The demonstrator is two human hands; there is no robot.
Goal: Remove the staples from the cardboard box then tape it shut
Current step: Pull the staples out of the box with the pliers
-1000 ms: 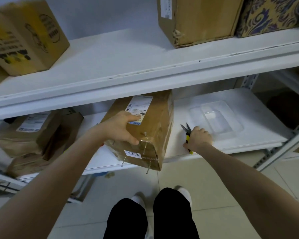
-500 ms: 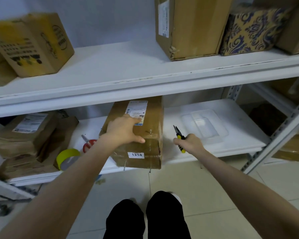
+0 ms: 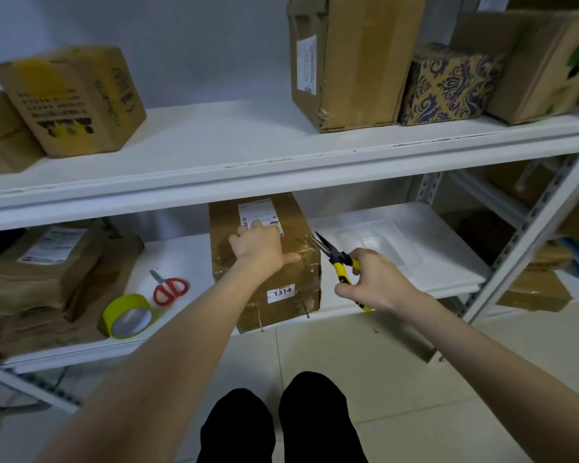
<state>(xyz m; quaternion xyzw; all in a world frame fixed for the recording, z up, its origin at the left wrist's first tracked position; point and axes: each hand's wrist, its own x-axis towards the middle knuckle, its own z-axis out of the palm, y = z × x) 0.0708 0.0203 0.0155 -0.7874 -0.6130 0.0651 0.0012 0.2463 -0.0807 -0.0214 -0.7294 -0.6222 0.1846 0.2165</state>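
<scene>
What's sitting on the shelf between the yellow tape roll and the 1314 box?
In the head view, only the red-handled scissors lie between the tape roll and the box; the rest is bare white shelf.

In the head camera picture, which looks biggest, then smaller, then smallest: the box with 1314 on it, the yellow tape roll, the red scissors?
1. Box labelled 1314, clearly largest.
2. Yellow tape roll.
3. Red scissors, only slightly smaller-looking than the tape, so that order is unsure.

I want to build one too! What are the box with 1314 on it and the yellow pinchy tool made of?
The box looks like brown cardboard, with shiny patches, probably clear tape. The pliers in the right hand seem to have dark metal jaws, thin and pointed, and yellow handles with black trim, likely plastic or rubber grips; the look leaves that open.
</scene>
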